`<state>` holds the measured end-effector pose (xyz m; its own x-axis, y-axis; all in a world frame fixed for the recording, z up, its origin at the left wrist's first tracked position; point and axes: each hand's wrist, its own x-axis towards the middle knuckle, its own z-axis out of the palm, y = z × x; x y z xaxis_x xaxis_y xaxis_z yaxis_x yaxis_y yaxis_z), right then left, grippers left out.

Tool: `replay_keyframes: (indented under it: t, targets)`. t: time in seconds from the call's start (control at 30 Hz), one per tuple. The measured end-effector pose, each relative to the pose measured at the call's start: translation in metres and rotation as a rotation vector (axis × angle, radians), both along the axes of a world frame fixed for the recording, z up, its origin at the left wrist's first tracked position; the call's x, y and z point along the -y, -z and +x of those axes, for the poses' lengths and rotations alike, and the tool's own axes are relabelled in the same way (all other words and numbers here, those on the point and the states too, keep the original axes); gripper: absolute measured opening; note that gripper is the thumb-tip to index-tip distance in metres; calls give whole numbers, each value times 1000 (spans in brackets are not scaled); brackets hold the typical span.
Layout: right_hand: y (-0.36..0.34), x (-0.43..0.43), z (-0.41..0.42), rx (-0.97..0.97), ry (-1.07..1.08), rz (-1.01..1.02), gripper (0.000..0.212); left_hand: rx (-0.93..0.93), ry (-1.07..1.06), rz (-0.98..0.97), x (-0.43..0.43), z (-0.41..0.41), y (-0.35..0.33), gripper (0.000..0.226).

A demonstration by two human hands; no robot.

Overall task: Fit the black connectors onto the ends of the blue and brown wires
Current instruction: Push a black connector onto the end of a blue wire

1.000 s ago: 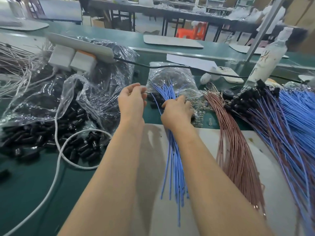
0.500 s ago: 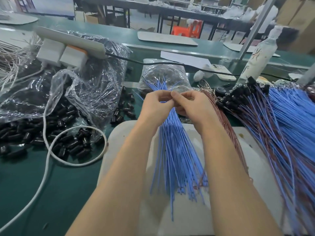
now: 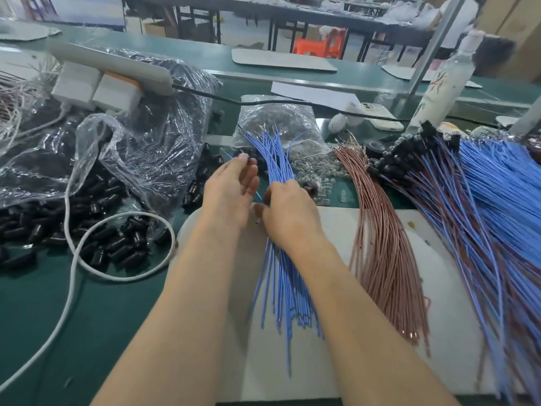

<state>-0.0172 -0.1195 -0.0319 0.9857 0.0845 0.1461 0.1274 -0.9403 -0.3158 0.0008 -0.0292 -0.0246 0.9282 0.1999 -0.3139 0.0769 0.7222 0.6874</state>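
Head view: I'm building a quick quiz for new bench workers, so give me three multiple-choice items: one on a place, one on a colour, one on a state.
1. Where does the brown wire bundle lie, relative to the blue wire bundle?
A) to its left
B) to its right
C) under it

2. What colour is the cable looped over the black connectors?
A) white
B) red
C) yellow

3. What is the right hand doing?
A) lying flat and empty
B) gripping the blue wire bundle
C) lifted clear

Answers:
1 B, it lies on the blue bundle's right.
2 A, the loop is plainly white.
3 B, its fingers curl round the wires.
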Motion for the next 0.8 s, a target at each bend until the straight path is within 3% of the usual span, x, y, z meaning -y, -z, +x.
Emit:
replay_keyframes:
  t: [0.13,0.2,0.4,0.57,0.7,0.8]
  targets:
    - [1,-3,0,17,4,-15,20,-28,133,-159,0,-5,-5,23]
    - [0,-2,2,22,30,79,21,-34,158,-193,0,-6,-6,20]
    - [-15,29,11,-60,196,707,21,4,106,43,2,-6,-3,9]
    - [-27,50,12,-35,167,1625,21,98,373,191,12,-9,-3,8]
    - [-25,59,14,128,241,1797,19,207,674,250,16,-16,-6,9]
    - [-24,63,15,265,268,1841,19,237,707,314,16,-19,-6,11]
